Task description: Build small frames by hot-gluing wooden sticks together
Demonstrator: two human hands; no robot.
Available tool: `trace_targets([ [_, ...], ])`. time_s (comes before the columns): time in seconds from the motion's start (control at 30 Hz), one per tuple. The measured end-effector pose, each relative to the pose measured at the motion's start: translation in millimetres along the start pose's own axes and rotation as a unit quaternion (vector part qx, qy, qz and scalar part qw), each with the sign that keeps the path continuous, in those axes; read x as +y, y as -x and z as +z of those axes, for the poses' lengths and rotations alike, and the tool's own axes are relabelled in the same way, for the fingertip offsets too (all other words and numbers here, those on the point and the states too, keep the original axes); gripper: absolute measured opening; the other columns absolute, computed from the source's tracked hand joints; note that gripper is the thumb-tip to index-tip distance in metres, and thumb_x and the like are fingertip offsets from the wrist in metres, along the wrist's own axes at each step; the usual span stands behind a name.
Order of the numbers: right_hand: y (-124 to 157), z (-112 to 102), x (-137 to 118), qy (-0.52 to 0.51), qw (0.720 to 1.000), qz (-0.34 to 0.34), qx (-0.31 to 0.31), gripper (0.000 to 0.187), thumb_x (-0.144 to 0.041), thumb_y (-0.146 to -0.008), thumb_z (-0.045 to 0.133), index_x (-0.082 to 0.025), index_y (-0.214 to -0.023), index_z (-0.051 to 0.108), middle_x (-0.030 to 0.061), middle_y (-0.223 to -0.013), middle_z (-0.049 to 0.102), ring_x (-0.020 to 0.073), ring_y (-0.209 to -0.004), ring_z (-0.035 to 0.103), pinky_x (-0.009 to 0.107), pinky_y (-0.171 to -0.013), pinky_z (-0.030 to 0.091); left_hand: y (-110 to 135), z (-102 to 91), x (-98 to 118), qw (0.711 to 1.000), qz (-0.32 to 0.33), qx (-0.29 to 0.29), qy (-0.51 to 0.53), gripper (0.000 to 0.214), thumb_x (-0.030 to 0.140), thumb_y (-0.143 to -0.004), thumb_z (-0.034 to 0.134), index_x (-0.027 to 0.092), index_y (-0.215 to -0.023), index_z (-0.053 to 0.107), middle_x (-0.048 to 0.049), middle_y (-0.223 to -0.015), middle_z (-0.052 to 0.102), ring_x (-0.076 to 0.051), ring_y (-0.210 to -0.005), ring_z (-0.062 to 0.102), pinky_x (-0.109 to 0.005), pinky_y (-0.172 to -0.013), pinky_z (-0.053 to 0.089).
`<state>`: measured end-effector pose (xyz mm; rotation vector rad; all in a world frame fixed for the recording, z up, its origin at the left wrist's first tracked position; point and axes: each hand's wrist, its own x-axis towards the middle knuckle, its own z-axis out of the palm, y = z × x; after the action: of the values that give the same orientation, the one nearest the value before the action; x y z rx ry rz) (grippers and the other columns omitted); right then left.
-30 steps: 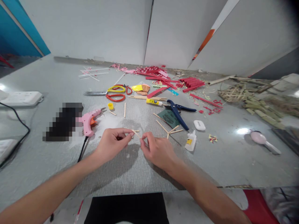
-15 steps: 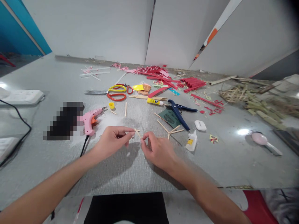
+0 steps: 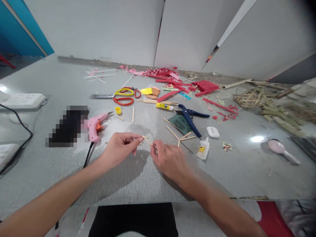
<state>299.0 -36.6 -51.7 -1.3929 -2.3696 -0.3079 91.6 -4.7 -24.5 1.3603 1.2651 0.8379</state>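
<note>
Between my hands, just above the table, is a thin pale wooden stick [image 3: 147, 140], with a short piece crossing near its left end. My left hand [image 3: 122, 144] pinches that left end between thumb and forefinger. The lower right end is in the closed fingers of my right hand [image 3: 165, 158], which partly hide it. Right of my right hand lies a branched figure of joined sticks [image 3: 179, 140]. A white glue bottle [image 3: 203, 149] with a yellow label stands beside it. A loose short stick [image 3: 133, 115] lies beyond my left hand.
A pink glue gun [image 3: 94, 127] with a black cord lies left, near a yellow cap [image 3: 118, 110]. Scissors [image 3: 118, 96], a yellow glue tube [image 3: 164, 106], blue-handled cutters [image 3: 189, 119], green sandpaper [image 3: 181, 123] and red paper strips [image 3: 206, 88] lie farther back. A white case [image 3: 212, 132] is right.
My right hand has shifted slightly to the right, and the stick between my hands has tilted flatter. My left hand keeps its pinch. The view has shifted a little.
</note>
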Motion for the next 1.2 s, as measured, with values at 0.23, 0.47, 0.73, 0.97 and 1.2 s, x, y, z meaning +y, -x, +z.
trace_targets([
  [0.23, 1, -2, -4, 0.021, 1.000, -0.002, 0.023, 0.026, -0.023, -0.109, 0.044, -0.018, -0.093, 0.064, 0.0006, -0.057, 0.068, 0.0165, -0.047, 0.063, 0.033, -0.054, 0.029, 2, 1.1, -7, 0.999, 0.026, 0.024, -0.013, 0.028, 0.040, -0.086, 0.075, 0.016, -0.093, 0.086, 0.0026, -0.049, 0.058, -0.008, -0.044, 0.043, -0.019, -0.043, 0.031],
  [0.47, -1, -3, -4, 0.010, 1.000, 0.022, -0.009, 0.025, -0.025, -0.107, 0.045, -0.017, -0.093, 0.065, 0.0017, -0.057, 0.069, 0.0169, -0.045, 0.063, 0.032, -0.053, 0.024, 5, 3.4, -14, 0.993, 0.075, 0.041, -0.084, 0.029, 0.040, -0.091, 0.070, 0.018, -0.098, 0.087, 0.0021, -0.053, 0.059, -0.010, -0.048, 0.044, -0.021, -0.046, 0.033],
  [0.73, -1, -2, -3, -0.039, 0.997, 0.062, -0.025, 0.026, -0.029, -0.108, 0.043, -0.017, -0.102, 0.066, 0.0010, -0.055, 0.069, 0.0175, -0.045, 0.063, 0.032, -0.053, 0.021, 20, 17.3, -16, 0.953, 0.222, 0.026, -0.205, 0.026, 0.025, -0.094, 0.062, 0.021, -0.088, 0.086, 0.0036, -0.053, 0.057, -0.009, -0.048, 0.043, -0.022, -0.051, 0.037],
  [0.97, -2, 3, 1, -0.157, 0.974, 0.149, -0.070, 0.025, -0.035, -0.105, 0.046, -0.019, -0.107, 0.065, -0.0038, -0.055, 0.064, 0.0155, -0.047, 0.058, 0.031, -0.055, 0.024, 6, -3.4, -6, 0.998, 0.049, 0.018, -0.029, 0.032, 0.037, -0.090, 0.071, 0.017, -0.111, 0.083, 0.0047, -0.055, 0.057, -0.007, -0.045, 0.038, -0.020, -0.041, 0.027],
  [1.2, -5, 4, 7, -0.229, 0.953, 0.183, -0.068, 0.025, -0.036, -0.102, 0.048, -0.017, -0.105, 0.064, -0.0067, -0.054, 0.054, 0.0135, -0.048, 0.050, 0.030, -0.056, 0.026, 7, -9.5, -2, 0.996, 0.034, -0.047, 0.074, 0.026, 0.033, -0.089, 0.067, 0.017, -0.104, 0.081, 0.0037, -0.055, 0.059, -0.007, -0.044, 0.039, -0.018, -0.040, 0.026],
])
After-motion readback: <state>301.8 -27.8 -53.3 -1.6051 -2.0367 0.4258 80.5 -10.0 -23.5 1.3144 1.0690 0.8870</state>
